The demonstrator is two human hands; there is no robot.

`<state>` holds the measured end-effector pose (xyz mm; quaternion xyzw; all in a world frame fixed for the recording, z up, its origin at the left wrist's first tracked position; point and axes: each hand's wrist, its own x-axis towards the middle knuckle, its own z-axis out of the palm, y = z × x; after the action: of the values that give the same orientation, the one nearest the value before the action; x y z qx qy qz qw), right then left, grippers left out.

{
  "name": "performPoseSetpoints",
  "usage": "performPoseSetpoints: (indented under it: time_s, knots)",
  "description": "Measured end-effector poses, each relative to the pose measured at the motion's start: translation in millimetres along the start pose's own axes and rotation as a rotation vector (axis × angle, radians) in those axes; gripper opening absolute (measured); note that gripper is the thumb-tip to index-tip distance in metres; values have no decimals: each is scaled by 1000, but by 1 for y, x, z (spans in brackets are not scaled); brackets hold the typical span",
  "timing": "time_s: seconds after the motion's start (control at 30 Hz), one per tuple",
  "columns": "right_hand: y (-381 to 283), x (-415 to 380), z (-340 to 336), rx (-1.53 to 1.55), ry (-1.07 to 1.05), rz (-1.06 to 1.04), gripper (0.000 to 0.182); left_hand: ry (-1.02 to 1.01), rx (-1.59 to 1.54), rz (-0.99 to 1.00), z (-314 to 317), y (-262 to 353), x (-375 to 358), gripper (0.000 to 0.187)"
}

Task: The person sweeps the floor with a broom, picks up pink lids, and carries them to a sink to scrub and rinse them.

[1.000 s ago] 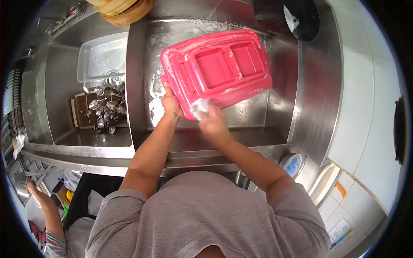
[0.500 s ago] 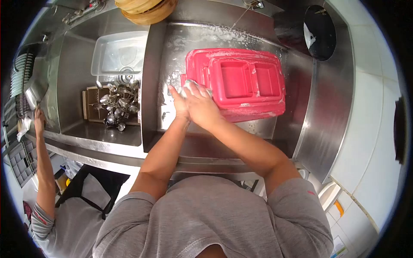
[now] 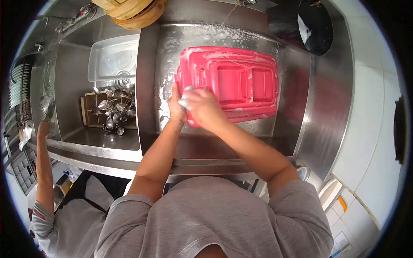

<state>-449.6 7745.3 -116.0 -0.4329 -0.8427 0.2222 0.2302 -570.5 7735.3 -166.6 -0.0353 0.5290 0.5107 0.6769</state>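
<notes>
A soapy red plastic container (image 3: 232,81) lies in the right-hand metal sink (image 3: 172,41), its two rectangular recesses facing up. My left hand (image 3: 176,105) is at its left edge, fingers along the side, partly hidden behind my right hand. My right hand (image 3: 204,107) is blurred and presses a whitish wad (image 3: 186,98), perhaps a cloth or sponge, against the container's lower left part. Suds cling to the container and to the sink floor around it.
The left sink holds a clear plastic tub (image 3: 114,58) and a divided box (image 3: 91,109) with cutlery (image 3: 116,109). Bamboo steamers (image 3: 140,13) stand behind. A black pan (image 3: 315,28) leans at the back right. At far left, a co-worker's hand (image 3: 43,128) is near a metal vessel.
My right hand has shifted slightly right and down with the wad. The container's left edge is lifted or turned a little. My left hand has moved down its side, and the co-worker's hand is lower.
</notes>
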Motion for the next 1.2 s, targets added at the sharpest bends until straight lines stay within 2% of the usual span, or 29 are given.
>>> performPoseSetpoints:
  time_s: [0.03,0.07,0.1,0.13,0.17,0.2,0.27,0.3,0.33,0.43,0.5,0.53,0.57,0.6,0.63,0.67,0.7,0.73,0.77,0.8,0.83,0.9,0.93,1.0,1.03,1.07,1.13,1.17,1.2]
  knots:
    - [12,-5,-6,201,42,17,27,-14,105,129,0,1,7,76]
    - [9,-3,-35,59,372,203,28,-12,98,136,-5,-2,18,76]
    - [9,-2,-55,-32,436,407,32,83,115,111,-17,-12,29,66]
    - [26,-12,-52,-166,313,481,37,176,134,82,-28,-21,36,56]
    - [43,-25,-29,-379,256,389,39,160,77,77,-30,-23,42,45]
    - [58,-33,-13,-593,200,295,40,149,78,77,-25,-25,40,45]
    - [72,-20,-10,-571,120,338,39,271,72,77,-19,-32,29,44]
    - [66,-15,-10,-538,33,388,38,260,22,90,-24,-41,33,53]
    - [54,-8,-3,-567,-216,574,33,257,30,79,-32,-49,35,53]
    - [51,-3,0,-437,-300,711,30,209,-43,154,-30,-41,39,49]
    - [70,-20,-6,351,-386,833,22,283,98,109,-54,-38,39,49]
    - [79,-30,-17,415,-320,732,21,339,238,85,-61,-32,44,50]
    - [80,-43,-31,419,-87,657,26,413,597,114,-55,-17,39,55]
    - [72,-45,-52,478,155,753,24,414,581,128,-41,-5,41,55]
    - [65,-48,-71,544,388,854,22,398,776,537,-32,1,35,54]
    - [77,-63,-80,376,479,922,21,364,982,935,-25,4,22,55]
    - [73,-74,-70,382,471,946,21,163,1207,1009,-1,13,-2,54]
    - [72,-83,-57,90,424,801,30,-63,1411,1082,25,15,-17,56]
    - [74,-86,-48,-203,375,636,43,-74,1408,1086,37,5,-19,56]
    - [73,-84,-45,-489,315,459,58,-85,1553,1022,45,-5,-20,56]
    - [71,-83,-41,-497,317,460,58,-93,1696,949,49,-13,-22,57]
    - [61,-83,-38,-535,139,525,73,-63,1691,931,41,-24,-21,57]
    - [65,-90,-38,-533,144,537,73,-29,1695,919,36,-29,-20,59]
    - [66,-104,-33,-301,6,614,75,37,1659,891,26,-40,-28,62]
    - [64,-108,-27,-352,44,584,66,44,1650,883,20,-41,-30,63]
    - [66,-104,-29,-356,54,581,66,51,1635,880,19,-39,-29,63]
    - [63,-105,-34,18,-21,916,53,35,1644,904,12,-42,-35,64]
    - [70,-112,-32,89,115,899,49,69,1691,876,9,-43,-37,63]
    - [62,-100,-45,91,127,891,49,108,1734,852,12,-40,-40,63]
